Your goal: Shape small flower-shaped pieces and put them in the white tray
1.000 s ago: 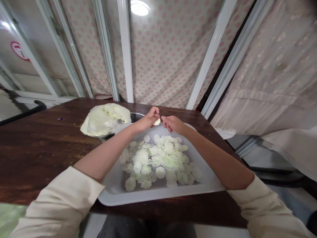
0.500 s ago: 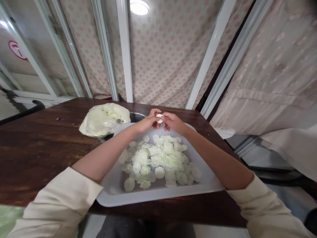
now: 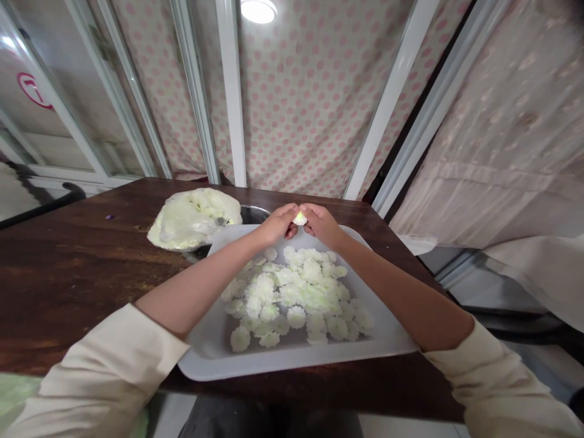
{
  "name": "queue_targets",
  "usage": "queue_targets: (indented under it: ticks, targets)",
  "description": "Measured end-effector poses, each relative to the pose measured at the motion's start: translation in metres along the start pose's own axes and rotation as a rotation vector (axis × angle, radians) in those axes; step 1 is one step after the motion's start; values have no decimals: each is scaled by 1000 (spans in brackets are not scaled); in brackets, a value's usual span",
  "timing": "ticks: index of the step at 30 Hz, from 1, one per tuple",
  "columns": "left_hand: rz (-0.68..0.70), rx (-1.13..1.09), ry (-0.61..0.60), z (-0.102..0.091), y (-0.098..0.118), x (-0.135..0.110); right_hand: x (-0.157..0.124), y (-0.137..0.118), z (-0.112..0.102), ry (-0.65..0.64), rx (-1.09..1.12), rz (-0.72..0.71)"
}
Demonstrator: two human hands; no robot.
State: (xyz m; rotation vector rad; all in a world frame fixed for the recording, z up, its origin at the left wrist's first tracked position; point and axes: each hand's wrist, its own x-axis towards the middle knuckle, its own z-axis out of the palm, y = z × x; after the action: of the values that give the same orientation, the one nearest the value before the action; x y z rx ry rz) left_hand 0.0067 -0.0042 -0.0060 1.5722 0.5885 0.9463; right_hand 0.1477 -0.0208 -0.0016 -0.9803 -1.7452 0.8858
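Dough flower (image 3: 300, 219) pinched between the left hand (image 3: 277, 224) and right hand (image 3: 322, 225), both gripping it just above one white tray (image 3: 207, 359) holding dozens more flowers (image 3: 296, 292); one plastic-wrapped lump (image 3: 194, 219) lies against a steel bowl (image 3: 253, 213) on the wooden table (image 3: 68, 267), polka-dot curtains (image 3: 296, 109) behind

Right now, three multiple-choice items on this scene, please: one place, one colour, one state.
1. Where is the lump relative to the tray?
A) left of it
B) inside it
C) right of it

2. What colour is the sleeve?
A) red
B) cream
C) black

3. Where is the flower piece?
A) lying on the table
B) held between both hands
C) on the floor

1: A, the lump sits beyond the tray's left corner.
2: B, the cloth shows cream.
3: B, the left hand and right hand meet on it above the tray.
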Motion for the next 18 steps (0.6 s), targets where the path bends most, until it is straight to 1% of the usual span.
queue_targets:
  ticks: [5,10,12,14,16,18]
  targets:
    - [83,107,28,0,0,0,-2,5,5,-45,32,-15]
    - [112,206,3,-2,2,-1,-4,6,8,-89,23,51]
    - [100,229,6,-2,1,-1,-4,5,7,-96,3,48]
    - [81,216,1,-2,-1,0,-4,3,5,-103,-36,14]
    - [46,156,-15,0,-3,1,-3,0,2,-105,-79,-24]
    - [-9,68,-50,3,-4,2,-2,-2,-1,-69,-139,-36]
